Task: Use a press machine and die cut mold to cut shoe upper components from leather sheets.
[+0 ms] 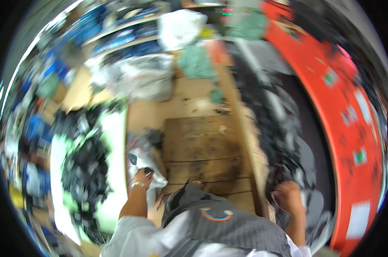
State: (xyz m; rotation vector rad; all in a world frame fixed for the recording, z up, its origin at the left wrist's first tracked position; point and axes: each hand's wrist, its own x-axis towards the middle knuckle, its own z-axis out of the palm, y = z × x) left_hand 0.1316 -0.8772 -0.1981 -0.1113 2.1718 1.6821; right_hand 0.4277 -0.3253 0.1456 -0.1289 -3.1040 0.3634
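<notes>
My left hand (143, 177), a bracelet on its wrist, is closed around a small black piece (148, 171) whose kind is too blurred to tell. It is over a clear plastic bag (159, 176) beside the white lit table. Another small dark piece (132, 159) lies on the bag. On the right, my right hand (289, 198) is curled closed at the edge of a long dark trough (316, 141). Thin dark, flat pieces (284, 160) lie around its fingers, and what it grips, if anything, is hidden.
A heap of shiny black pieces (89, 167) covers much of the lit table (117, 158) at left. A red machine side panel (331, 128) runs along the right. Wooden boards (202, 145) lie between. White plastic sacks (144, 77) and shelves (125, 40) stand at the back.
</notes>
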